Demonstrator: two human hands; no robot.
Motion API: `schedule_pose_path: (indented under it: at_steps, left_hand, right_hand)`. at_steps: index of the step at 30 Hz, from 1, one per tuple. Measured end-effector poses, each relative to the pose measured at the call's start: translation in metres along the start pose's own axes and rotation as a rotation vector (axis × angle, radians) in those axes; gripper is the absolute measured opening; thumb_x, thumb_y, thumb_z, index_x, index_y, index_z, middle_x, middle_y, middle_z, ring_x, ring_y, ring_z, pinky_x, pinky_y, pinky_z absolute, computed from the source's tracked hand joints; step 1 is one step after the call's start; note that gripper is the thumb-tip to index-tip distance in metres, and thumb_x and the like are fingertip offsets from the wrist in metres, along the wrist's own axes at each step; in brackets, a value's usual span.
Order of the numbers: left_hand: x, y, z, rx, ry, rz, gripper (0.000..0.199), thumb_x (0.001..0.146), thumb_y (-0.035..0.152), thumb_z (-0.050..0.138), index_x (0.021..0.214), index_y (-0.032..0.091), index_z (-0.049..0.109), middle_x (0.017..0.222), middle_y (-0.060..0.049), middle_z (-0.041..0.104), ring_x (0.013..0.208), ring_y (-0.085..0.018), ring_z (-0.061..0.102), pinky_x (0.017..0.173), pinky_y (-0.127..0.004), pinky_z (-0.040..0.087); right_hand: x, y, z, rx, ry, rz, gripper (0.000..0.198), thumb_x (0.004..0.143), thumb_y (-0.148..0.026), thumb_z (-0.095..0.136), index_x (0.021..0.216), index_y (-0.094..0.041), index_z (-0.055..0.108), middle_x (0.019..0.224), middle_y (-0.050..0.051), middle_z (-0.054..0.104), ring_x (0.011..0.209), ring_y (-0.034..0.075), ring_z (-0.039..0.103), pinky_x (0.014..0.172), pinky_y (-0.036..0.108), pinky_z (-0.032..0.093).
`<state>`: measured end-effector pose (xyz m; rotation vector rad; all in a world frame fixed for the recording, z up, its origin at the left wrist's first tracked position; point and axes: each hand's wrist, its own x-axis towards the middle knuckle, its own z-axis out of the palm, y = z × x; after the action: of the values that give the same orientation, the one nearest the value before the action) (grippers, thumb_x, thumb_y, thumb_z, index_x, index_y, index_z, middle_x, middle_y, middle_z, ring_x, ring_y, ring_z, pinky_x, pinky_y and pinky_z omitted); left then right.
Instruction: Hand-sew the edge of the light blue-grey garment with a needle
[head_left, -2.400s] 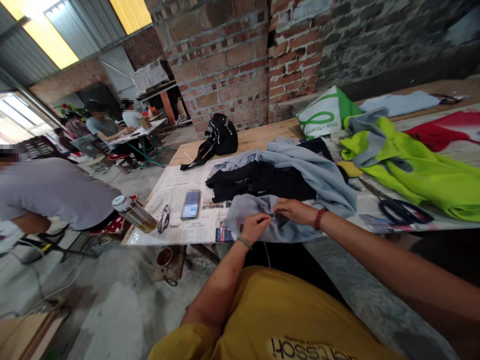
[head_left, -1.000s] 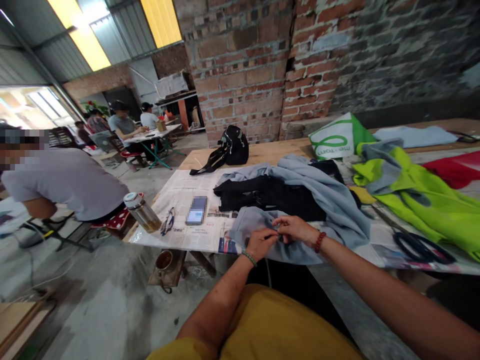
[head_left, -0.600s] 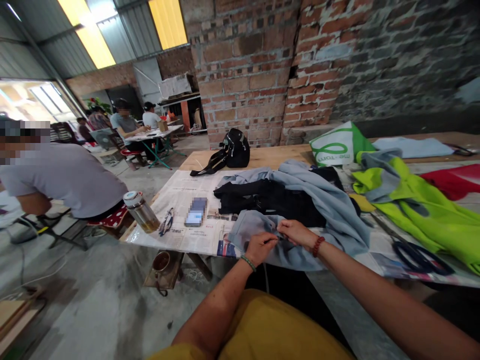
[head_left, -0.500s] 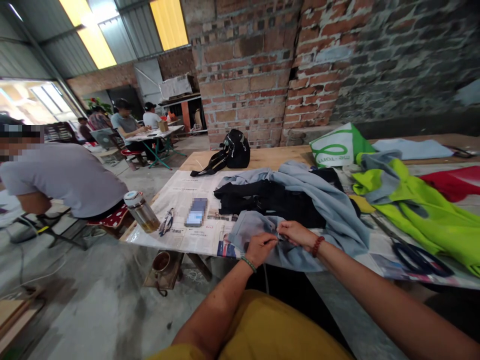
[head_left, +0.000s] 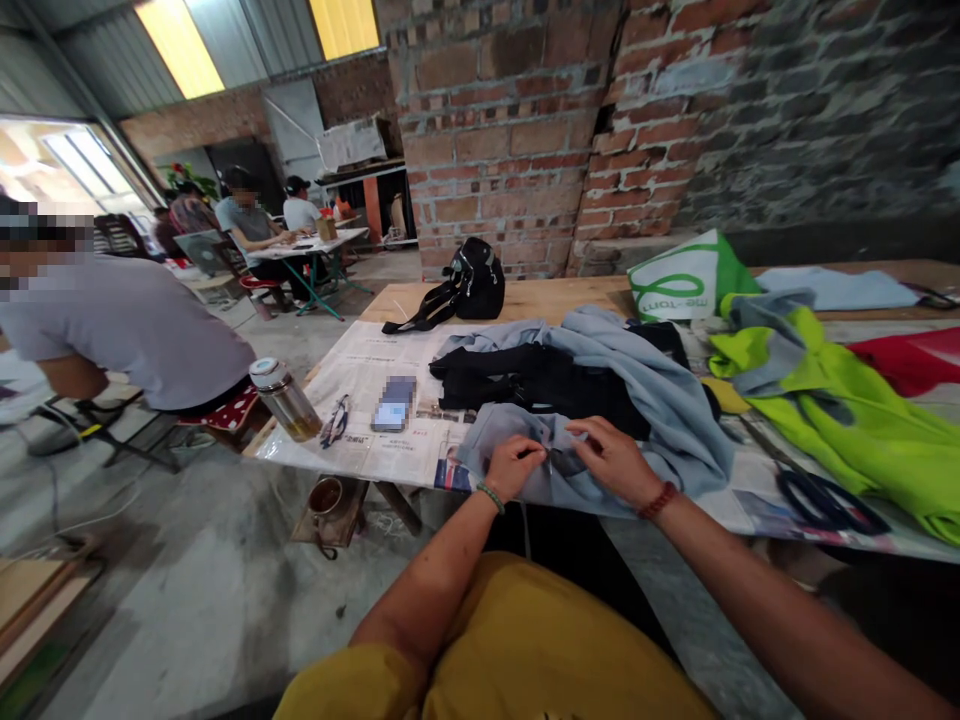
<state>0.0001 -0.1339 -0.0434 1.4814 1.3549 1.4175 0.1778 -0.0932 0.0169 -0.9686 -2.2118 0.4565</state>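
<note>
My left hand (head_left: 513, 467) is closed in a pinch above the near edge of a grey-blue garment (head_left: 667, 405); what its fingertips hold is too small to make out. A thin pale line shows beside those fingertips. To the right, my right hand (head_left: 613, 462) hovers over the same cloth with thumb and fingers apart, and nothing visible between them. A black garment (head_left: 536, 377) lies bunched on the grey-blue one, just beyond both hands.
Newspaper (head_left: 358, 360) covers the table, bearing a phone (head_left: 394, 403), glasses (head_left: 336, 420) and a flask (head_left: 285, 400) at left. A black bag (head_left: 480, 280) stands behind. Large scissors (head_left: 829, 500) and a yellow-green garment (head_left: 840, 410) lie at right. A person (head_left: 127, 330) sits at far left.
My right hand has moved slightly right, away from my left, and its fingers have opened from a pinch. My left hand remains pinched. The view has tilted down a little.
</note>
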Motion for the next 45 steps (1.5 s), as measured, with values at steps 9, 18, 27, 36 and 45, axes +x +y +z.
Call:
schedule_pose_path:
  at_steps: [9, 18, 27, 36, 45]
  left_hand:
    - [0.001, 0.003, 0.002, -0.004, -0.076, -0.100, 0.014, 0.078, 0.025, 0.057, 0.078, 0.016, 0.068, 0.073, 0.001, 0.064, 0.074, -0.013, 0.055, 0.074, -0.025, 0.045]
    - [0.001, 0.005, 0.004, 0.050, -0.092, -0.107, 0.017, 0.080, 0.022, 0.055, 0.084, 0.016, 0.070, 0.080, -0.001, 0.069, 0.079, -0.014, 0.059, 0.078, -0.025, 0.048]
    - [0.001, 0.008, 0.003, 0.074, -0.134, -0.035, 0.026, 0.083, 0.016, 0.051, 0.102, 0.016, 0.068, 0.102, -0.004, 0.069, 0.095, -0.015, 0.061, 0.090, -0.029, 0.047]
    - [-0.002, 0.015, 0.004, 0.073, -0.151, -0.042, 0.026, 0.086, 0.020, 0.048, 0.103, 0.015, 0.068, 0.106, -0.007, 0.069, 0.100, -0.017, 0.061, 0.094, -0.031, 0.047]
    - [-0.003, 0.004, 0.007, -0.013, -0.172, -0.108, 0.032, 0.076, 0.018, 0.061, 0.107, 0.014, 0.065, 0.083, -0.004, 0.070, 0.075, -0.013, 0.063, 0.076, -0.026, 0.052]
  right_hand:
    - [-0.026, 0.013, 0.036, 0.031, -0.014, -0.161, 0.016, 0.085, -0.026, 0.049, 0.094, -0.021, 0.061, 0.087, 0.007, 0.064, 0.082, 0.019, 0.062, 0.074, 0.032, 0.051]
    - [-0.034, 0.021, 0.053, 0.130, 0.009, -0.131, 0.022, 0.088, -0.026, 0.043, 0.095, -0.024, 0.063, 0.089, 0.007, 0.065, 0.084, 0.019, 0.062, 0.076, 0.034, 0.051]
    - [-0.036, 0.022, 0.053, 0.080, 0.038, -0.130, 0.025, 0.088, -0.024, 0.041, 0.102, -0.022, 0.062, 0.091, 0.008, 0.064, 0.084, 0.018, 0.062, 0.077, 0.033, 0.051]
    - [-0.037, 0.020, 0.045, 0.176, 0.044, 0.012, 0.023, 0.083, -0.033, 0.050, 0.094, -0.021, 0.065, 0.091, 0.007, 0.068, 0.086, 0.019, 0.063, 0.080, 0.034, 0.049]
    - [-0.030, 0.021, 0.039, 0.207, 0.025, 0.179, 0.022, 0.080, -0.035, 0.049, 0.082, -0.021, 0.066, 0.085, 0.005, 0.069, 0.081, 0.018, 0.062, 0.080, 0.031, 0.048]
